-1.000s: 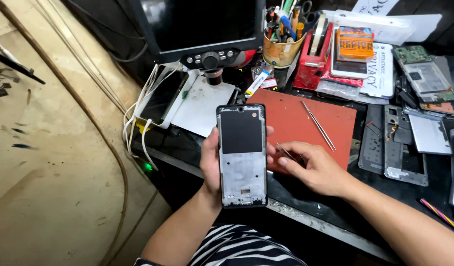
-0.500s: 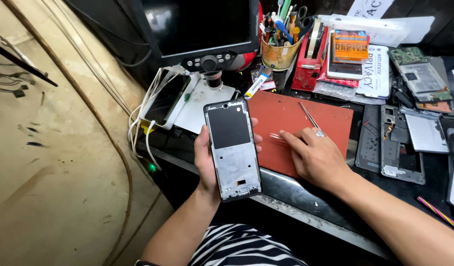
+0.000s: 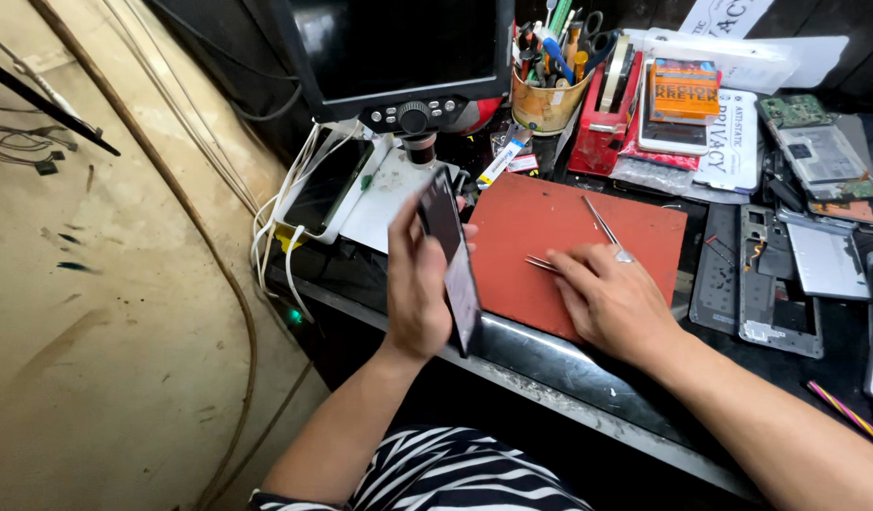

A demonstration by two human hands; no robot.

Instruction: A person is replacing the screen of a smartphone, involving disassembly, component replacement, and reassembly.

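Centrally in the frame, I am seeing my left hand (image 3: 415, 284) gripping a dark phone (image 3: 450, 255), fingers wrapped around its back and the thumb pressing along its near edge, so the fingers are clamped on it. I am holding the phone raised above the front edge of the bench, turned nearly edge-on toward the camera, so its face is showing only as a narrow slanting strip.

Just right of centre, my right hand (image 3: 611, 298) is resting palm down on a red work mat (image 3: 559, 218), fingers lying close together and slightly bent. Its fingertips are touching or almost touching a pair of metal tweezers (image 3: 542, 264) lying flat on the mat; I cannot tell whether they are actually pinching them. A second pair of tweezers (image 3: 602, 225) is lying on the mat just above the knuckles, pointing toward the upper left.

Moving outward, a dark monitor (image 3: 398, 47) with a row of buttons beneath it is filling the upper centre. To the left of the mat, another phone (image 3: 325, 187) is lying on a white pad with white cables (image 3: 271, 227) trailing from it. A tub of pens and tools (image 3: 548, 90) is standing at the upper centre right, beside a red holder and an orange box (image 3: 683, 87). Opened phone frames (image 3: 772, 284) and circuit boards (image 3: 798, 112) are lying along the right side. A striped garment is showing at the bottom centre.
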